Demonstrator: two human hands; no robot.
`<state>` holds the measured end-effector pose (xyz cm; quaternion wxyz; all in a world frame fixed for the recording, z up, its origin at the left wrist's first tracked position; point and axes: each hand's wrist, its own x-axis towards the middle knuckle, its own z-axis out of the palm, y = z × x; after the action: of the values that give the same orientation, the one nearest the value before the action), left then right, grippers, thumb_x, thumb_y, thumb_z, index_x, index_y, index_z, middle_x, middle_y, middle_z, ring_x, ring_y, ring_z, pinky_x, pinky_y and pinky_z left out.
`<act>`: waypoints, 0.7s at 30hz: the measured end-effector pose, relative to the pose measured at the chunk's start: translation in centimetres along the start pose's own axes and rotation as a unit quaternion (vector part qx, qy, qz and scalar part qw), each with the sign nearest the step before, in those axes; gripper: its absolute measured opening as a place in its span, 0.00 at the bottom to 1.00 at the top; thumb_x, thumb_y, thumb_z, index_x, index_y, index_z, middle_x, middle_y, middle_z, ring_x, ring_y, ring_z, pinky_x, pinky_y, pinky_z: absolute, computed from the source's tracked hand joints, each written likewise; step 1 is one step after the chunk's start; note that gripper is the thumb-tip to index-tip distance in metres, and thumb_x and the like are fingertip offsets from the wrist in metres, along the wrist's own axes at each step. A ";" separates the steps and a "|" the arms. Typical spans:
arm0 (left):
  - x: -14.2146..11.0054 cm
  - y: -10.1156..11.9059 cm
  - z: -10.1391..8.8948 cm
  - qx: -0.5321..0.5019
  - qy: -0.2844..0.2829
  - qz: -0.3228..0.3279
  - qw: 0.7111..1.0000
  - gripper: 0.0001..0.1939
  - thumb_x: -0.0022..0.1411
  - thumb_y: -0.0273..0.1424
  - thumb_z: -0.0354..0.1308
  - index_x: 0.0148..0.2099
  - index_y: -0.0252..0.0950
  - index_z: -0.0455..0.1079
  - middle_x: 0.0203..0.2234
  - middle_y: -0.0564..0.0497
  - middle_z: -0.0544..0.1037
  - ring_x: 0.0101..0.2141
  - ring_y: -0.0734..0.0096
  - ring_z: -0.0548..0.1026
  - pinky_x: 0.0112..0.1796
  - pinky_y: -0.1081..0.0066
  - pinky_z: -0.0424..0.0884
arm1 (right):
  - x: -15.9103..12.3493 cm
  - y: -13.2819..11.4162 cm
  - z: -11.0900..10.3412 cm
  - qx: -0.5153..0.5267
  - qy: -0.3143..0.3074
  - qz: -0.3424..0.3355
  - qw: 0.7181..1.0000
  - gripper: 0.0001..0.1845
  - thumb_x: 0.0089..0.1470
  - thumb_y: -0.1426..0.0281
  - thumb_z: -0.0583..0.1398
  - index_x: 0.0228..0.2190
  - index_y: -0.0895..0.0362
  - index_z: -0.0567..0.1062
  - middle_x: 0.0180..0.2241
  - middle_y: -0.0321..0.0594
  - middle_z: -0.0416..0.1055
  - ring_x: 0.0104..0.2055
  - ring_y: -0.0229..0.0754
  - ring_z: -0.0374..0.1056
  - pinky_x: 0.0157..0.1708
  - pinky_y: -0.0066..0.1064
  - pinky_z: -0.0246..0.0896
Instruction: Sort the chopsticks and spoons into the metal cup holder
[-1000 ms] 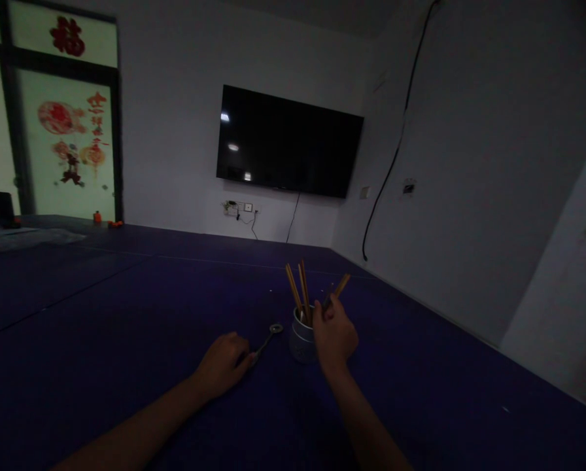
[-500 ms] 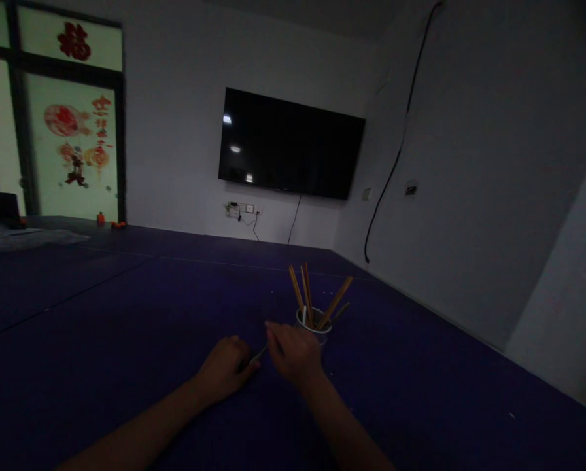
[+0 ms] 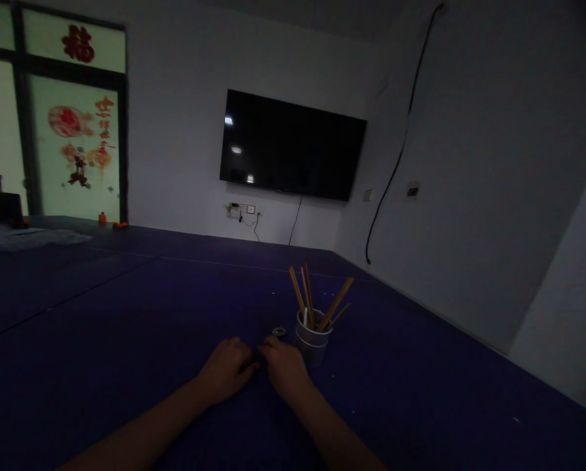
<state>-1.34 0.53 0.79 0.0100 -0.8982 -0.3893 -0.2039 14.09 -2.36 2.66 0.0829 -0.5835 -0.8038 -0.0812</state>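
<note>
My left hand (image 3: 227, 368) rests low over the purple tabletop, fingers curled and the thumb pointing right. Close beside it, my right hand (image 3: 286, 368) is closed, its fingertips near the left thumb. Between them is a small dark patch that I cannot make out in the dim light; what either hand holds is hidden. Just beyond the right fingertips lies a small round greyish thing with a pale centre (image 3: 278, 331). A grey cup (image 3: 313, 343) stands right behind my right hand, with several wooden sticks like chopsticks (image 3: 339, 297) and a white stick leaning in it.
The purple surface (image 3: 126, 314) stretches to the back wall, with seams across it. Clear plastic sheeting (image 3: 28, 237) and small orange things (image 3: 120, 225) lie far left. A black television (image 3: 293, 145) hangs on the wall. A dark cable (image 3: 398, 157) runs down the right wall.
My right hand has come down and toward me, away from the cup's front. The thin pale strip between the hands no longer shows; the round greyish thing is now visible. My left hand stays about still.
</note>
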 end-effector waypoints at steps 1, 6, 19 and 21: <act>0.0 0.1 -0.1 0.003 -0.003 -0.001 1.000 0.11 0.60 0.34 0.49 0.27 0.36 0.65 0.25 0.50 0.73 0.29 0.69 0.68 0.30 0.70 0.59 | 0.0 0.0 0.1 0.003 -0.001 -0.002 1.000 0.19 0.55 0.78 0.48 0.41 0.53 0.73 0.41 0.42 0.72 0.40 0.40 0.69 0.37 0.26 0.60; 0.0 0.3 -0.4 0.010 -0.015 -0.003 1.000 0.11 0.59 0.35 0.50 0.28 0.36 0.66 0.27 0.49 0.74 0.30 0.67 0.69 0.31 0.69 0.60 | 0.2 0.2 0.2 -0.003 -0.003 -0.007 1.000 0.17 0.56 0.76 0.48 0.37 0.54 0.75 0.37 0.41 0.74 0.39 0.41 0.70 0.35 0.28 0.59; -0.1 0.2 0.2 0.073 -0.017 0.028 0.997 0.13 0.61 0.32 0.45 0.31 0.34 0.68 0.28 0.45 0.74 0.32 0.63 0.70 0.34 0.65 0.63 | 0.0 -0.3 0.1 0.013 -0.014 -0.064 0.998 0.15 0.53 0.76 0.49 0.32 0.56 0.75 0.35 0.41 0.74 0.38 0.40 0.69 0.34 0.26 0.57; -0.1 0.1 0.3 0.076 -0.019 0.034 0.996 0.12 0.61 0.30 0.45 0.31 0.34 0.68 0.28 0.45 0.74 0.33 0.63 0.70 0.35 0.65 0.63 | 0.1 -0.3 0.2 0.013 -0.012 -0.072 0.997 0.15 0.54 0.76 0.48 0.32 0.56 0.74 0.35 0.41 0.74 0.38 0.40 0.69 0.34 0.26 0.56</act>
<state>-1.23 0.48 0.48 0.0774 -0.9113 -0.3729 -0.1566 13.82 -2.33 2.47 0.0748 -0.5241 -0.8455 -0.0694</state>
